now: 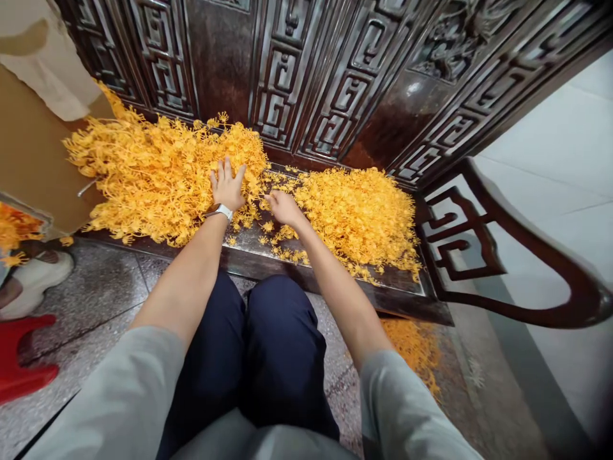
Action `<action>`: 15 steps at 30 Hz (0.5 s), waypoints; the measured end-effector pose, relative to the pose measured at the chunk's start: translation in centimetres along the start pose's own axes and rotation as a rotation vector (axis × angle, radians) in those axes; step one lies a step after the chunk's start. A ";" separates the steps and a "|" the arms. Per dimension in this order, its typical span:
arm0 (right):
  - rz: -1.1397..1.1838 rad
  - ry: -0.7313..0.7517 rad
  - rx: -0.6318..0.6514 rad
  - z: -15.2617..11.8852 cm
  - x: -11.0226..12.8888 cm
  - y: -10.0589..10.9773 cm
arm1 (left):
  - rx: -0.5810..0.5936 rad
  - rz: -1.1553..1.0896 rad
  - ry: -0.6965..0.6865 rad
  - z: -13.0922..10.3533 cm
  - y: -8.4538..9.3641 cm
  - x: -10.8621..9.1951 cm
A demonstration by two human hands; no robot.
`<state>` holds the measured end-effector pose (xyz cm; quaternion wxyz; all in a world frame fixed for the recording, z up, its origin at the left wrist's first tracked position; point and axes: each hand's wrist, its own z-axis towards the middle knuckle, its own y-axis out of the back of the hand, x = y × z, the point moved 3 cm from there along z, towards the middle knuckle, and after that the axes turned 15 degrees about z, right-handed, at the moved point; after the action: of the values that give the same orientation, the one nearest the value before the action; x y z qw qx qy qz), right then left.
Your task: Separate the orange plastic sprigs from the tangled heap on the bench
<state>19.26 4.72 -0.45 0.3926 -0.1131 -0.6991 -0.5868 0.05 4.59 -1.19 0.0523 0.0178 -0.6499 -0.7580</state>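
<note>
A large heap of yellow-orange plastic flower-like pieces with thin stems (153,172) covers the left part of a dark wooden bench (249,249). My left hand (228,186), wearing a watch, rests on this heap's right side with its fingers spread. To its right, my right hand (283,207) is closed in a pinch over the gap between the heaps. A thin yellow strand shows at its fingertips, seemingly part of one flower-like piece. Beside that hand lies a second heap of small yellow pieces (361,214), looking shorter-stemmed. Loose pieces are scattered between the two.
Behind the heaps rises the bench's carved back (330,83), with a curved armrest (527,223) at right. A cardboard box (43,128) stands at left, above a red plastic stool (33,364) and another person's shoe (43,281). More orange pieces (414,348) lie under the bench.
</note>
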 end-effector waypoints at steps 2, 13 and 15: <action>0.041 0.051 -0.010 -1.3 0.3 1.6 | -0.018 -0.026 0.002 -0.1 -0.2 -0.2; 0.721 0.107 -0.073 -5.2 1.1 2.7 | -0.046 -0.119 -0.015 -0.4 -0.3 0.7; 0.711 0.078 -0.102 -5.3 0.8 2.5 | -0.040 -0.128 -0.026 -0.3 -0.6 0.8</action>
<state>22.49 0.37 1.98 0.5925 -0.3463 -0.5704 -0.4514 -0.72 4.30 -1.76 -0.0044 0.0485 -0.6327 -0.7729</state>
